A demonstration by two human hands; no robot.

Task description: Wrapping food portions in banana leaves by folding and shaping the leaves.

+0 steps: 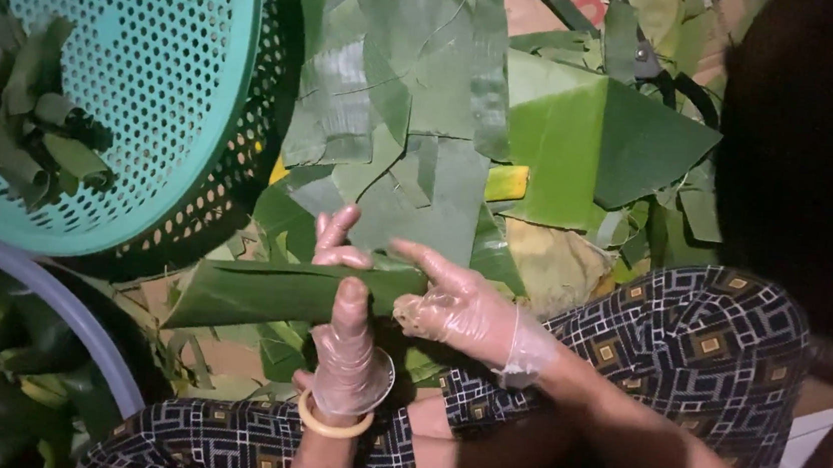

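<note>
Leaf roll (281,292) within both hands' grip.

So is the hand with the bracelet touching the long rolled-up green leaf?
Touching. The head view shows the left hand, gloved and braceleted, wrapped around the rolled leaf, its fingers curling over the top with no gap.

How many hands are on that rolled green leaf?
2. The left hand wraps the rolled leaf from below near its middle; the right hand holds the roll's right end. Both wear thin clear gloves. No other hands show.
</note>
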